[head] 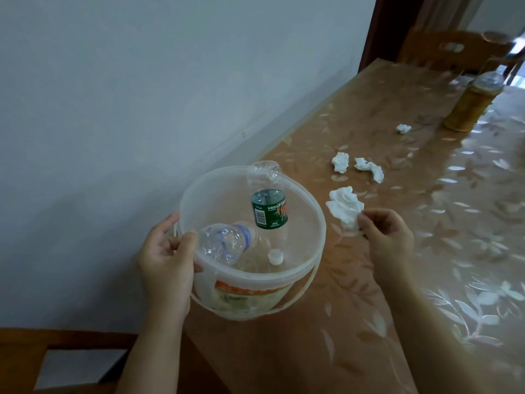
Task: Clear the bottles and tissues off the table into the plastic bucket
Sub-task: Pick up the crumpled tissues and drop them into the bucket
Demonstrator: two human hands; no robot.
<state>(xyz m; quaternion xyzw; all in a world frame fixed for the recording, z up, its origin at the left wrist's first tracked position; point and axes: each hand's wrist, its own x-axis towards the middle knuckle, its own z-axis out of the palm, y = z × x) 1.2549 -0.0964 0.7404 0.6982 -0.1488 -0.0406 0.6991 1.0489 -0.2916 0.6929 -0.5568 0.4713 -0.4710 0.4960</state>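
My left hand (164, 257) grips the near rim of a translucent plastic bucket (309, 251), held beside the table's left edge. Inside it lie two crushed clear bottles: one with a green label (268, 206) sticking up past the far rim, one with a blue band (224, 243) near my thumb, plus a white cap (275, 256). My right hand (389, 234) pinches a crumpled white tissue (345, 207) just right of the bucket, above the table. Three more crumpled tissues lie farther along the table: two close together (340, 162) (369, 168) and a small one (403, 128).
The long table (426, 251) has a glossy leaf-patterned cover and runs along a pale wall on its left. A tall amber jar with a clear lid (471, 105) stands at the far end. A wooden chair (454, 49) is behind it; another wooden seat (56, 362) sits bottom left.
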